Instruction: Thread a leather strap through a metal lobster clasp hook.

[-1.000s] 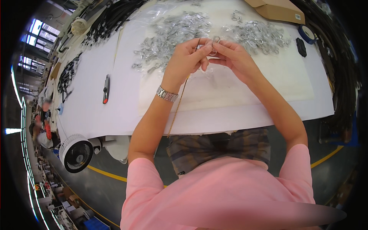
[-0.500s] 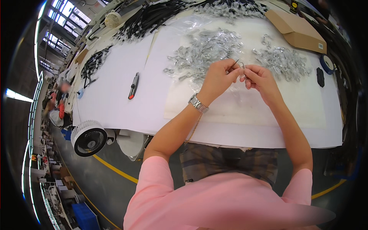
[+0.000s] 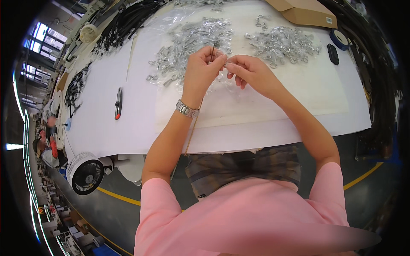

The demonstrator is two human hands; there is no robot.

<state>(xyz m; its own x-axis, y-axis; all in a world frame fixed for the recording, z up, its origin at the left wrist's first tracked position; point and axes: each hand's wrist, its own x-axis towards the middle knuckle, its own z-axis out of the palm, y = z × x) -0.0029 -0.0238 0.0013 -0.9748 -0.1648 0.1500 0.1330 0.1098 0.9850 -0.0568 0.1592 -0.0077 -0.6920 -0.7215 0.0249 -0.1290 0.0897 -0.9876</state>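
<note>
My left hand [image 3: 200,70], with a metal-banded watch [image 3: 187,108] on its wrist, is closed around a thin dark pointed tool [image 3: 214,46] whose tip sticks up past the fingers. Facing it, my right hand [image 3: 252,73] pinches a small silvery metal clasp, mostly hidden where the fingertips of both hands meet. Behind my left hand spreads a pile of metal clasps in clear plastic wrapping [image 3: 177,47]. A second pile of clasps [image 3: 284,45] lies beyond my right hand.
A utility knife [image 3: 118,103] lies left on the white table. A cardboard box [image 3: 303,13], a roll of blue tape [image 3: 340,39] and a black object [image 3: 333,54] are at the far right. Black straps [image 3: 124,27] lie far left; a fan [image 3: 86,173] stands by the near left edge.
The view has shifted, so the table's things appear further left and higher. My hands stay together; the clasp that showed between them is now mostly covered by fingers.
</note>
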